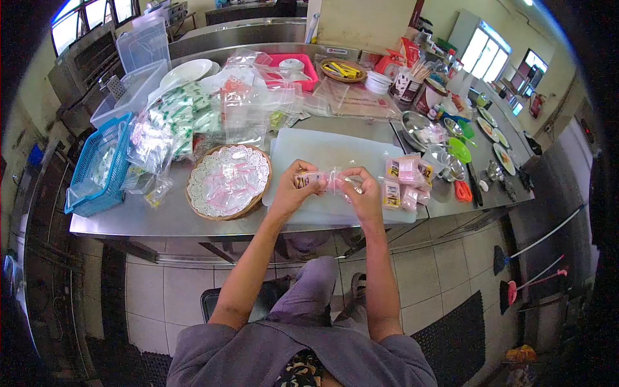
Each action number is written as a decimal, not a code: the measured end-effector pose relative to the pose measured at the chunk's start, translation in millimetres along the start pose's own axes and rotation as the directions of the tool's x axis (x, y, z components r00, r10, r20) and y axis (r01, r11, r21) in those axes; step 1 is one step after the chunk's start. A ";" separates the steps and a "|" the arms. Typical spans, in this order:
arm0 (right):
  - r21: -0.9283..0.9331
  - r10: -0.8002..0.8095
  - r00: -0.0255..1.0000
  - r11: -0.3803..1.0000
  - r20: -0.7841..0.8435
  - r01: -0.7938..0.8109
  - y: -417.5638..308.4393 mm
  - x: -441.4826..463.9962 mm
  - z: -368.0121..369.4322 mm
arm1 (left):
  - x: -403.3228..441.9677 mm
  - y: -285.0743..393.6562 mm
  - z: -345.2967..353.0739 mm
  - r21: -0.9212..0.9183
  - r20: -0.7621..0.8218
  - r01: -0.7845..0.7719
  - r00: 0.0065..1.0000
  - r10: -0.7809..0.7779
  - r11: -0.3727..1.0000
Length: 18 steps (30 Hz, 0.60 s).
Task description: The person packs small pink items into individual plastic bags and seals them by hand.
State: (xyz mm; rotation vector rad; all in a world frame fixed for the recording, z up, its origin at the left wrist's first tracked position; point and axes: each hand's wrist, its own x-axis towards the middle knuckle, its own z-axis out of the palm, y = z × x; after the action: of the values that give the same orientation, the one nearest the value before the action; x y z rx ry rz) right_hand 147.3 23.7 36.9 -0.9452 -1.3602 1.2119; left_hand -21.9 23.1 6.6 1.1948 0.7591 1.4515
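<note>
Over the white cutting board (303, 147), my left hand (301, 185) pinches one end of a small clear plastic packet (332, 178) with a printed yellow label and a pink tint. My right hand (360, 191) grips the packet's other end with thumb and fingers. Just right of that hand, a pile of similar pink packets (407, 182), some with yellow labels, lies on the board's edge. To the left of my hands, a round basket (266, 162) lined with a white doily holds loose clear bags with pink edges (231, 187).
A blue plastic basket (97, 169) stands at the counter's left end, near heaped plastic bags (184, 113). Behind the board are a pink tray (311, 72) and a wicker basket (343, 71). Bowls (416, 126), a green spoon (459, 149) and a black-handled utensil (475, 187) lie right.
</note>
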 end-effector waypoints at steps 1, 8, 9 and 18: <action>-0.028 -0.001 1.000 1.000 0.017 0.002 -0.7 0.2 -1.0 | 0.0 1.5 0.2 0.004 0.003 0.002 1.000 -0.002 1.000; -0.070 -0.044 0.996 0.996 0.078 0.049 -1.9 1.6 -4.1 | 1.8 -2.7 -2.1 -0.016 0.021 -0.010 1.000 0.010 1.000; -0.051 -0.044 0.996 0.998 0.076 0.048 -2.4 0.9 -3.4 | 1.6 -2.4 -2.4 -0.015 0.015 0.000 1.000 0.000 1.000; -0.205 -0.090 0.995 0.974 0.052 0.099 0.3 0.5 -2.6 | -0.7 1.6 -1.0 -0.023 0.025 0.024 0.999 -0.023 0.999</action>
State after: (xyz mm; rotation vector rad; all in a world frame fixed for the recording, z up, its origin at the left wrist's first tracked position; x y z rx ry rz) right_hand 149.8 24.7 36.6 -0.9919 -1.5700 1.0374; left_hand -23.4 22.2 7.6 1.1808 0.7354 1.4204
